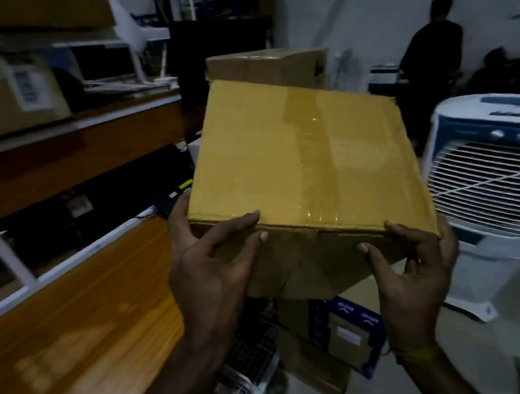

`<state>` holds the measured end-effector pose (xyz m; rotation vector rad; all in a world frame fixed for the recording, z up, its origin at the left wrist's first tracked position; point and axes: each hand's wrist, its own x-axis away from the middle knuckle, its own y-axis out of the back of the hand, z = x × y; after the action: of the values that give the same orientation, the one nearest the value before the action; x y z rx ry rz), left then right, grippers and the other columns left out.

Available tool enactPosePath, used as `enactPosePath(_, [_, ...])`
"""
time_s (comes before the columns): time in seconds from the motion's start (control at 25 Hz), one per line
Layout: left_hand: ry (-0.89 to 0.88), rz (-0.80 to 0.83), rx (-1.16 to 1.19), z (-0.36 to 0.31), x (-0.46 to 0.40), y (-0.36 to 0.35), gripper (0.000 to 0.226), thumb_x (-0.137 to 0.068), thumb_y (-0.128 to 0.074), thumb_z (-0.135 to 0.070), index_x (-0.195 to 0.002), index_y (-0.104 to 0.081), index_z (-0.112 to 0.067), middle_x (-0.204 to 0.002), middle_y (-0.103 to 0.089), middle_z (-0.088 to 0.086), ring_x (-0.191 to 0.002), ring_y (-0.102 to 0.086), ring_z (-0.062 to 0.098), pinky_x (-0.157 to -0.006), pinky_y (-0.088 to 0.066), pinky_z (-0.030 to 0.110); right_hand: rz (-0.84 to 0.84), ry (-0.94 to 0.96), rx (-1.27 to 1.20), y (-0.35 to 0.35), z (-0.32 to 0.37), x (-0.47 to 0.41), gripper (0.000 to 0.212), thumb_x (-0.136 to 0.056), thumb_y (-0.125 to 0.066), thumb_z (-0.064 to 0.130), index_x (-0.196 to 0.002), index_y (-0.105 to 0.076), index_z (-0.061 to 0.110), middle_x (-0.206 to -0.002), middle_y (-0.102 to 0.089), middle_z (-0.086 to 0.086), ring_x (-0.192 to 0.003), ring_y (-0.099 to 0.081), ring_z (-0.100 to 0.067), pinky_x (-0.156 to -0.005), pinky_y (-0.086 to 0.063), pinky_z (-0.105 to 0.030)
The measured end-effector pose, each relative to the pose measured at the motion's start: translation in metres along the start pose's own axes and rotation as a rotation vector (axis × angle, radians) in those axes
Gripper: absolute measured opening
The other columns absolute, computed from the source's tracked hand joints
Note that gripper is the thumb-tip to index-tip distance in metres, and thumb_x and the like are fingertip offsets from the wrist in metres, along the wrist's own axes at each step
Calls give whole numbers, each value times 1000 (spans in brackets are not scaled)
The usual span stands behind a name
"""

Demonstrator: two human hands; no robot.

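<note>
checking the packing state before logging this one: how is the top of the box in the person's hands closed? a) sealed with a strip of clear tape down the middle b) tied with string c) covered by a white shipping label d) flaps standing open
a: the cardboard box held by the left hand and the right hand has a glossy strip of clear tape running down the middle of its closed top.

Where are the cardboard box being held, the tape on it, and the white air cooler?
cardboard box (257, 163), head view: left half of its top face.
tape strip (314, 141), head view: middle of the strip.
air cooler (496, 185), head view: its front grille.
</note>
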<state>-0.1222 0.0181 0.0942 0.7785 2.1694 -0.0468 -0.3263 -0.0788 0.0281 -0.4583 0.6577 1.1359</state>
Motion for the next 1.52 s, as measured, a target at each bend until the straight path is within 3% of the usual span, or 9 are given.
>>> enactPosePath(0.24, [156,-208,-247,-18,27,58,26,-72,-81,-35,-95,-73,-42,-146,-39,-8,-129,-40,8,-98,-48,34,298,-25,-178,-46,21,3,37,-71,-76,40,-106,-63,36,-147,-38,-9,-142,-32,-19,-110,-39,-51])
enactPosePath(0.4, [220,-369,-415,-41,47,81,27,-74,-82,-34,-94,-69,-47,-143,-40,-7,-127,-44,12,-96,-44,28,501,21,-309,-70,40,7,42,-72,-84,24,-104,-62,40,-146,-38,-8,-134,-28,12,-107,-29,-8])
enactPosePath(0.48, [248,-444,-507,-51,62,90,27,-76,-81,-36,-94,-67,-51,-144,-39,-6,-127,-45,14,-95,-47,32,557,54,-363,-79,48,13,43,-72,-86,18,-105,-63,33,-143,-40,-11,-127,-32,16,-101,-29,-3])
enactPosePath(0.68, [231,-483,-744,-52,83,96,38,-80,-77,-38,-113,-62,-52,-151,-31,-2,-134,-42,18,-88,-47,29,580,89,-460,-97,55,24,42,-77,-81,31,-115,-64,23,-144,-36,-16,-137,-38,-27,-111,-37,-27])
enactPosePath(0.84, [224,-519,-810,-34,87,88,51,-85,-72,-42,-133,-53,-45,-157,-21,3,-142,-28,21,-93,-43,37,590,109,-432,-103,50,39,63,-80,-75,38,-136,-49,26,-152,-26,-15,-144,-24,-19,-114,-32,-29])
enactPosePath(1.0, [169,-495,-752,7,90,91,74,-83,-68,-45,-149,-33,-38,-158,-12,12,-147,-19,27,-111,-35,47,661,104,-410,-123,33,54,83,-80,-74,47,-149,-29,35,-152,-25,-16,-143,-27,-29,-110,-35,-43])
enactPosePath(1.2, [246,-417,-702,76,105,104,81,-77,-64,-58,-148,-26,-49,-161,-2,9,-146,-17,37,-105,-39,62,787,101,-365,-157,6,81,83,-79,-73,53,-149,-30,43,-153,-24,-9,-142,-30,-31,-100,-47,-55])
enactPosePath(1.4, [331,-304,-740,139,117,118,85,-76,-61,-62,-149,-19,-51,-157,-13,19,-140,-27,42,-98,-46,55,890,59,-215,-193,-23,109,101,-72,-73,64,-151,-12,50,-150,-25,-14,-136,-33,-38,-97,-47,-61])
enactPosePath(1.52, [367,-272,-778,162,114,120,85,-75,-59,-64,-150,-20,-51,-158,-9,20,-142,-23,43,-91,-51,58,845,32,-130,-214,-16,121,107,-70,-77,58,-151,-7,52,-149,-26,-18,-135,-33,-43,-99,-44,-62])
